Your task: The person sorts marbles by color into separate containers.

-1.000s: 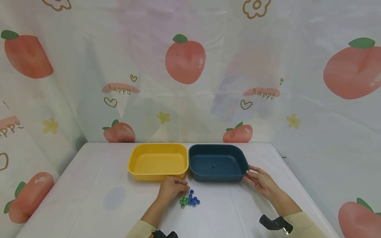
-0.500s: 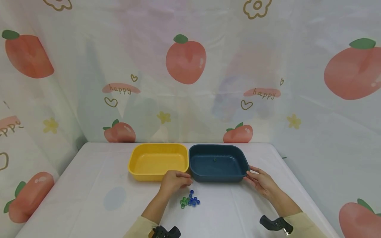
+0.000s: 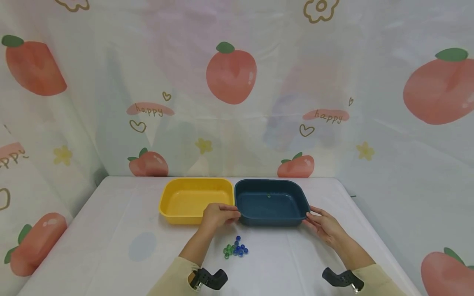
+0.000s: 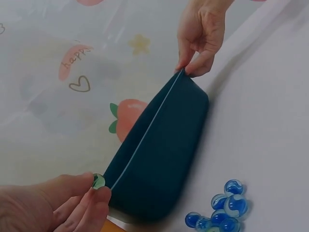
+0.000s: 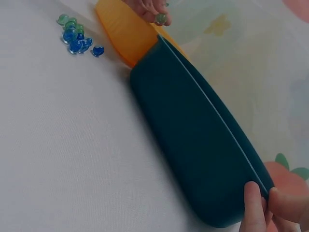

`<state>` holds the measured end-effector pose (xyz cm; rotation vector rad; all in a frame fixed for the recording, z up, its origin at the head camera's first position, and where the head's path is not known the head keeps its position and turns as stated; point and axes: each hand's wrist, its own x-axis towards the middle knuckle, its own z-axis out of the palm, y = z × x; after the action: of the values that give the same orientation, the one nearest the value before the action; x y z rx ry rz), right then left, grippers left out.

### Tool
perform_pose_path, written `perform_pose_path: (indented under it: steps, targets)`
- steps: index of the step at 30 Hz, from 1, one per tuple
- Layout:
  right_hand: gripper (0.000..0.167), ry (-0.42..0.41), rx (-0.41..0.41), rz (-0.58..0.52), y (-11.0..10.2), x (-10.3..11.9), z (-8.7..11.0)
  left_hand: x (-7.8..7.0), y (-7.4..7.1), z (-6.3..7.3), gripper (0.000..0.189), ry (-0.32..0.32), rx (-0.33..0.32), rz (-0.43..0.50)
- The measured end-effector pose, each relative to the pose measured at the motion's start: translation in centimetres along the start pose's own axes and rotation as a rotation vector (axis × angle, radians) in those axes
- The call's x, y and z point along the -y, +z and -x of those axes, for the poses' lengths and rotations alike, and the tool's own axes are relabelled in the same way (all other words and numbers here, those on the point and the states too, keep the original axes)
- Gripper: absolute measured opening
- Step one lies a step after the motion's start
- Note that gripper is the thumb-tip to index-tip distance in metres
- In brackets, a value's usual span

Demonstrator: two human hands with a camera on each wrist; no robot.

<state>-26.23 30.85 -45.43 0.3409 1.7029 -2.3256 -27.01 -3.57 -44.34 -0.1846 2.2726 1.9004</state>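
Note:
My left hand pinches a green marble between thumb and fingers, beside the near-left corner of the dark blue tray. My right hand grips that tray's right rim with thumb and fingertips. A single green marble lies on the tray's floor. The yellow tray stands to the left, its near-right corner partly behind my left hand. On the cloth in front is a cluster of green marbles and blue marbles.
A white cloth covers the table. Behind it hangs a curtain printed with peaches, hearts and flowers. The two trays stand side by side near the table's back edge.
My left hand has risen away from the marble cluster to the blue tray's near-left corner. The marble inside the tray has rolled slightly back and right. My right hand keeps its grip.

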Motion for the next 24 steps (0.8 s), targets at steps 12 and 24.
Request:
perform_pose_path:
  steps: [12, 24]
  targets:
    - [0.068, 0.007, -0.016, -0.014, 0.2, 0.0, -0.1, -1.0, 0.1, -1.2, 0.021, -0.023, -0.030, 0.042]
    - [0.066, 0.000, -0.027, -0.009, 0.2, -0.1, 0.0, -1.2, 0.8, -1.4, 0.018, 0.021, -0.086, -0.001]
